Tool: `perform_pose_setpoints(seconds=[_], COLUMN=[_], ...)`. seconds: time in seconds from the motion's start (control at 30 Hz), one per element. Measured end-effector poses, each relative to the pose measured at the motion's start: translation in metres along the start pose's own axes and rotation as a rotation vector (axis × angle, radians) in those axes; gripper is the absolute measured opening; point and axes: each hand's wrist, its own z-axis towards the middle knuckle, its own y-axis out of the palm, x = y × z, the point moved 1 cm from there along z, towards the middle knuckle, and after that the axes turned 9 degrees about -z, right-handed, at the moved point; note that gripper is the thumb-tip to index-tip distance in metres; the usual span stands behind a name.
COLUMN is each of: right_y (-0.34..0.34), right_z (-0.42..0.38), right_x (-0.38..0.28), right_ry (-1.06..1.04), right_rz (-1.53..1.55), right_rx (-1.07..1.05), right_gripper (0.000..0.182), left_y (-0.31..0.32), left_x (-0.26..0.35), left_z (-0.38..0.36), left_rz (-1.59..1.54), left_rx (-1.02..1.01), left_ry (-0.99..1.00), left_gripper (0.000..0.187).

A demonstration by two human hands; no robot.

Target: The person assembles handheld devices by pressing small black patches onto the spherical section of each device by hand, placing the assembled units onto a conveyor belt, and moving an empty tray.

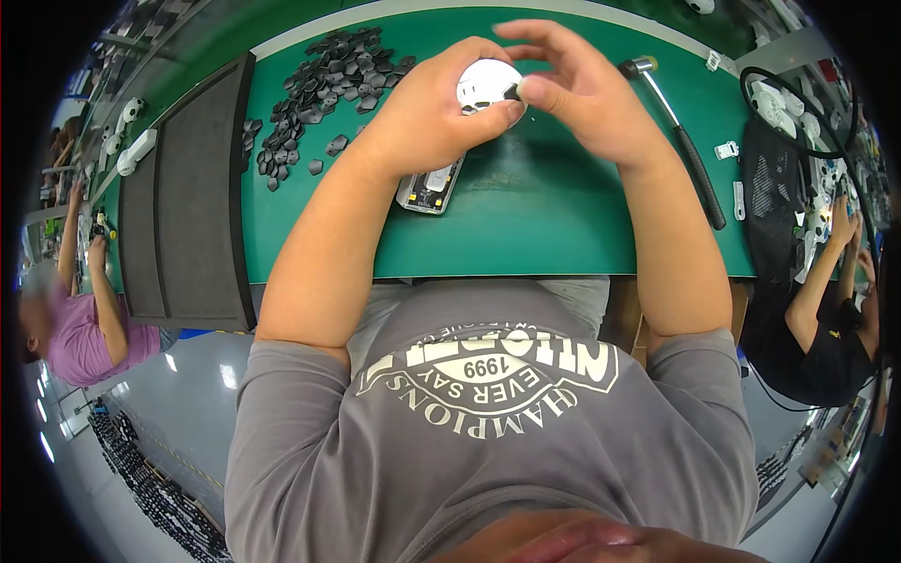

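My left hand (428, 105) is closed around a white rounded shell (484, 79) with a few dark openings or patches, like part of a toy football. Its thumb lies along the shell's lower edge. My right hand (587, 98) is at the shell's right side, fingers spread and curved, thumb tip against a small black piece (511, 92) at the shell's edge. Below my left wrist lies a device with a clear-looking case (430, 192), partly hidden by the arm. To the left is a heap of black pentagon-shaped pieces (328, 84).
A hammer (693, 155) with a black handle lies to the right on the green table (526, 235). Small white parts (726, 150) are beyond it. A large dark tray (188, 188) stands at the left edge. Co-workers sit on both sides, one in a pink shirt (99, 342).
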Motion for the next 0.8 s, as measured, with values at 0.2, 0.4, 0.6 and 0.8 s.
perform_pose_setpoints(seconds=[0.2,0.4,0.6,0.8], right_y=[0.01,0.011,-0.01,0.005], right_z=[0.003,0.003,-0.004,0.008], right_x=[0.003,0.0,0.004,0.023], right_ry=[-0.069,-0.08,-0.188,-0.15], right_rz=[0.281,0.206,0.222,0.395], right_rx=[-0.104,-0.085,-0.266,-0.211], right_gripper=[0.057,0.059,0.061,0.048], left_y=[0.001,0.0,0.015,0.051], left_x=[0.003,0.005,0.033,0.045], left_z=[-0.006,-0.006,-0.023,-0.078], left_rz=[0.092,0.194,0.403,0.724], left_rx=[-0.006,0.017,0.004,0.052], left_ry=[0.195,0.172,0.256,0.88], left_gripper=[0.051,0.052,0.053,0.057])
